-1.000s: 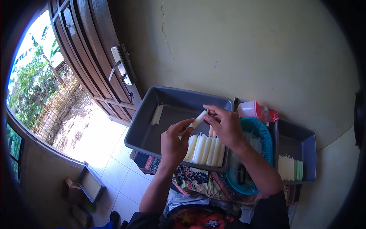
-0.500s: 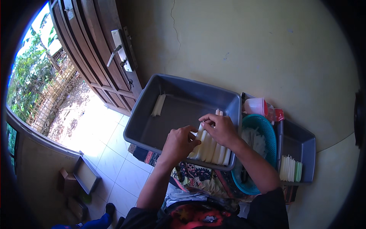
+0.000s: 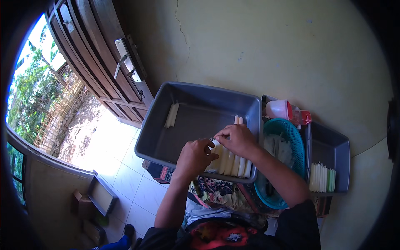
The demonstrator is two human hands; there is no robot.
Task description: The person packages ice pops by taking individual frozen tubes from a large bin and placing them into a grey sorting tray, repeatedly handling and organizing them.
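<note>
A row of white and cream candles (image 3: 233,162) lies side by side in the near right corner of a large grey plastic tub (image 3: 200,86). My right hand (image 3: 238,139) is over their far ends, thumb and forefinger pinched on the tip of a candle. Beside the row's left edge is my left hand (image 3: 194,157), its fingers curved and its thumb apart from the forefinger, close against the outermost candle. Farther back, near the tub's right wall, the tips of two pinkish candles (image 3: 238,120) show. A few more white candles (image 3: 171,116) lie at the tub's far left.
To the right stand a turquoise basket (image 3: 298,146) holding whitish plastic, and a smaller grey tub (image 3: 341,154) with white and green candles (image 3: 323,177). A pink-and-white cup (image 3: 280,109) sits behind the basket. At left are an open wooden door (image 3: 96,62) and a shallow tray (image 3: 102,195) on the floor.
The view has shifted slightly. My right hand has edged left and closer to my left hand, staying at the candle tips. My left hand has barely moved.
</note>
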